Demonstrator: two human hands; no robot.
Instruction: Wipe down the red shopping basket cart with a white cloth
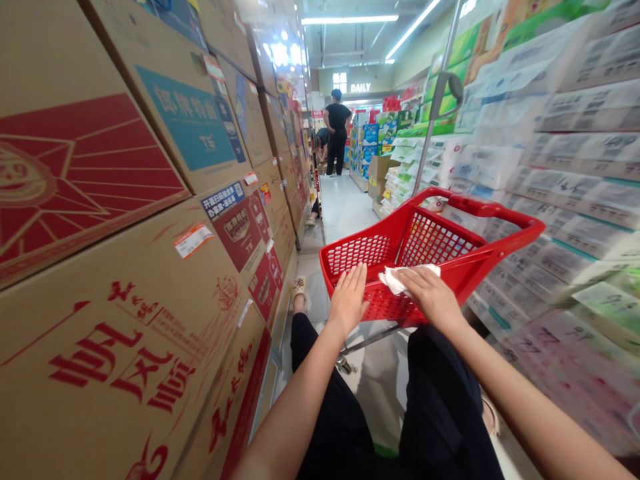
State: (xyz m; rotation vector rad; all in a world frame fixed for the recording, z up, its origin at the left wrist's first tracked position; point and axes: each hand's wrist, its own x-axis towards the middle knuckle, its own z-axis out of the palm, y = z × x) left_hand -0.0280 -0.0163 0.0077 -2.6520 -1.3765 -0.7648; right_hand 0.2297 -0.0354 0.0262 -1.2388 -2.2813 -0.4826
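A red plastic shopping cart stands side-on in front of my knees, its perforated basket facing up. My left hand lies on the near rim toward the cart's front end, fingers stretched out, with nothing in it. Farther right on the same rim, my right hand presses a crumpled white cloth against the plastic. Its fingers cover part of the cloth, which also shows beyond the fingertips. Inside the basket no goods are visible.
Stacked cardboard cartons wall the left side. Packs of tissue paper line the right, blurred. A metal pole rises behind the cart. Down the aisle stands a person in black, with another bending nearby. Cart wheels show below.
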